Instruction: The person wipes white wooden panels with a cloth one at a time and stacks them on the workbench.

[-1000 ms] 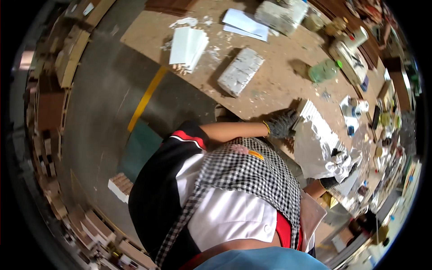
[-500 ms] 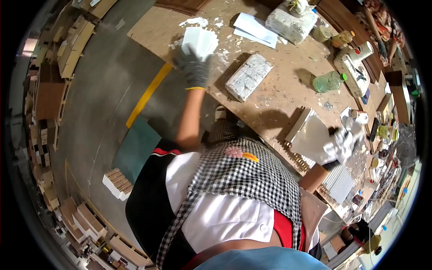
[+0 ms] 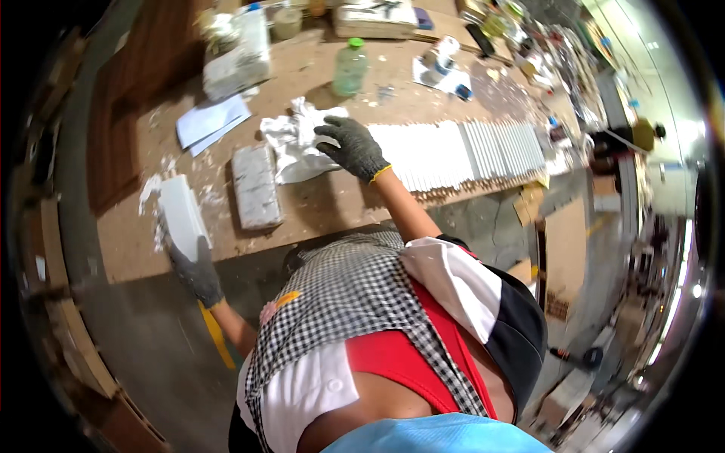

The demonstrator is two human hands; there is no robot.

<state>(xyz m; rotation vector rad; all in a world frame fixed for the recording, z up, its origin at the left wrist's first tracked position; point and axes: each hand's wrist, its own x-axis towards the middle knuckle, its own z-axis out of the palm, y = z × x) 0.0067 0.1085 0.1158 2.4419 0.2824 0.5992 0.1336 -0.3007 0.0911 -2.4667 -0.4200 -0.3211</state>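
At the table's left end, my left hand (image 3: 195, 270), in a grey glove, is closed on the near end of a small stack of flat white pieces (image 3: 181, 208). My right hand (image 3: 353, 148), in the same kind of glove, is over the middle of the table with its fingers apart. Beside its fingertips a crumpled white cloth (image 3: 291, 145) lies on the table. Between the two hands sits a block wrapped in whitish, stained covering (image 3: 257, 187). To the right of my right hand runs a long row of white pieces with brown edges (image 3: 430, 155).
Folded white paper (image 3: 213, 123) lies behind the wrapped block. Farther back stand a larger white-smeared block (image 3: 238, 64) and a green-capped bottle (image 3: 350, 69). Dark brown panels (image 3: 124, 128) are at the far left. A person (image 3: 630, 140) is at the far right.
My view has turned to the right. My right hand has carried the white cloth leftward along the table and let go of it near the wrapped block. My left hand still grips the white pieces.
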